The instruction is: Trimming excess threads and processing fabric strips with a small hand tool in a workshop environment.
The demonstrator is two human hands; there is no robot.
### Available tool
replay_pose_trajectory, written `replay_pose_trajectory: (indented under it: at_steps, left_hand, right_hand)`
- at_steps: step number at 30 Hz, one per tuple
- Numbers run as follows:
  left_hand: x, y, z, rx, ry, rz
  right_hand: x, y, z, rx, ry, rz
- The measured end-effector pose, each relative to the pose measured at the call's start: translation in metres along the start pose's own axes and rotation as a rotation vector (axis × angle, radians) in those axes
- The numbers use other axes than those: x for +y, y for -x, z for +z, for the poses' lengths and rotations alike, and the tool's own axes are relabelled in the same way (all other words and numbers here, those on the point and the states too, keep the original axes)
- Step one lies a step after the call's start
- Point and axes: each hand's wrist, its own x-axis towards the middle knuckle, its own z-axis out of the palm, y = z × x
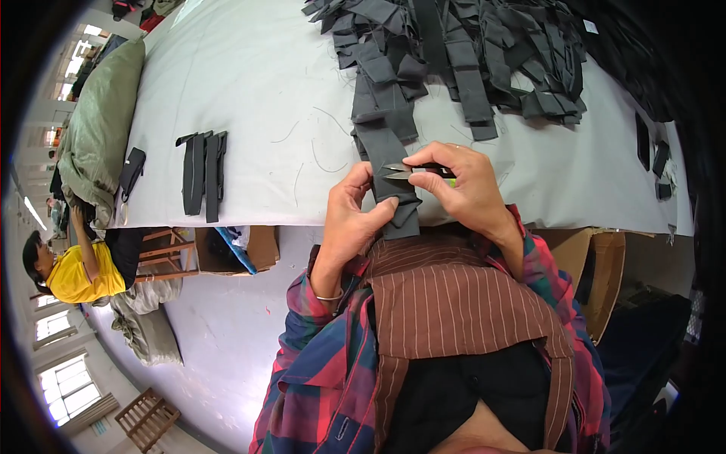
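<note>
Dark grey fabric strips (383,147) run from the pile down to the table's near edge, in front of my body. My left hand (354,204) grips the strip between thumb and fingers near its lower end. In my right hand (461,185) is a small pair of thread snips (399,172), its pointed blades parted and lying over the strip. Loose thread ends (310,166) are scattered on the pale table cover left of my hands. A large tangled pile of the same grey strips (514,53) fills the far side.
Two neat stacks of grey strips (193,174) lie on the table (249,83) to the left, with a dark folded piece (131,170) beyond. A bulky green sack (102,113) rests at the left edge. A person in yellow (87,268) sits near a cardboard box (261,250).
</note>
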Motion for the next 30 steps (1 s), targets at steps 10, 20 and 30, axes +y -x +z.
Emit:
replay_pose_trajectory:
  at_steps: [10,20,30]
  left_hand:
    - [0.002,0.001,-0.001,-0.037,-0.006,-0.004]
    - [0.008,0.002,-0.001,-0.011,0.105,0.056]
    - [0.002,0.002,-0.005,-0.024,-0.284,0.222]
  right_hand:
    - [0.006,-0.001,0.006,0.142,0.205,-0.286]
    - [0.002,0.003,0.002,-0.027,-0.465,0.229]
    - [0.018,0.003,-0.001,0.199,-0.649,0.258]
